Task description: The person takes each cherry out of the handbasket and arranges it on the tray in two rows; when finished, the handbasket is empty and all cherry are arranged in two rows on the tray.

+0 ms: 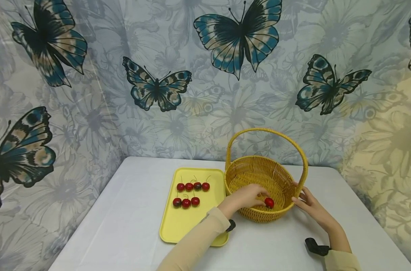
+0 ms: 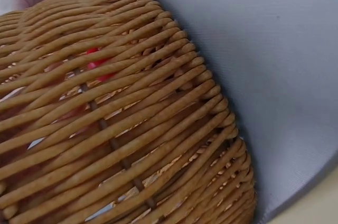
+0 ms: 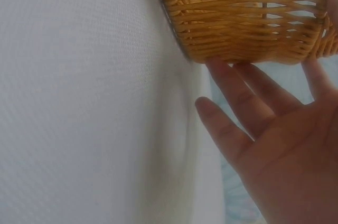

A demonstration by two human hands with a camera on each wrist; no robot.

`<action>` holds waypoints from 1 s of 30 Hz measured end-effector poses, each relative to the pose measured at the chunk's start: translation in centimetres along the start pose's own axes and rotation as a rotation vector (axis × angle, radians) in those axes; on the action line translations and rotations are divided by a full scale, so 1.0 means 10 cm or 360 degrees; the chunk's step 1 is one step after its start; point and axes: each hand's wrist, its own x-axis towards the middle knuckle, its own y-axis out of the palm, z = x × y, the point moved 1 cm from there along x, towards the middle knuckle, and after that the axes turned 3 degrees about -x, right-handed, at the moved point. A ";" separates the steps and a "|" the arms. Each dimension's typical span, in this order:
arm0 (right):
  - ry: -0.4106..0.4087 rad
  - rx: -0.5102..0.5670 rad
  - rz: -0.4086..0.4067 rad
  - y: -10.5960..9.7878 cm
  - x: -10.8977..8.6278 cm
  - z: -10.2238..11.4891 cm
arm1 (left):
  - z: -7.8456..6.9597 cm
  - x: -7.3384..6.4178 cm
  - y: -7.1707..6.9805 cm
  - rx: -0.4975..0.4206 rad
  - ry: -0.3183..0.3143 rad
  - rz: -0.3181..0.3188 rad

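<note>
A yellow wicker basket (image 1: 259, 216) with a tall arched handle stands on the white table. My left hand (image 1: 249, 195) reaches over its near left rim and pinches a red cherry (image 1: 269, 203) between thumb and fingertips, low inside the basket. In the left wrist view, red shows through the weave of the basket wall (image 2: 132, 102). At the right side, my right hand (image 1: 308, 205) holds the basket by the rim at the handle's base. Its other fingers (image 3: 243, 102) spread out straight along the basket's outer side in the right wrist view.
Left of the basket lies a yellow tray (image 1: 178, 229), its right edge close against the basket. Several dark red cherries (image 1: 186, 203) with stems sit on it in two rows. My left forearm crosses the tray's near right corner. A butterfly-print cloth (image 1: 209, 124) hangs behind the table.
</note>
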 end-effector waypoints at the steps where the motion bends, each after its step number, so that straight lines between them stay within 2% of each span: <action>1: 0.0000 -0.0001 -0.0002 0.00 0.00 0.00 | 0.00 0.01 0.01 -0.0006 -0.0005 0.0006; 7: -0.0035 0.0023 -0.0007 -0.01 0.01 -0.01 | 0.02 0.12 0.03 -0.0008 -0.0015 0.0037; 13: -0.0016 -0.0034 -0.0017 -0.02 0.01 0.01 | -0.01 0.20 0.03 0.0069 -0.0015 0.0078; 18: -0.0009 -0.0006 -0.0001 -0.01 0.00 0.02 | 0.03 0.29 0.10 0.0053 -0.0012 0.0090; 30: 0.0005 0.0071 0.0000 0.01 0.00 0.03 | 0.08 0.36 0.18 0.0072 -0.0054 0.0143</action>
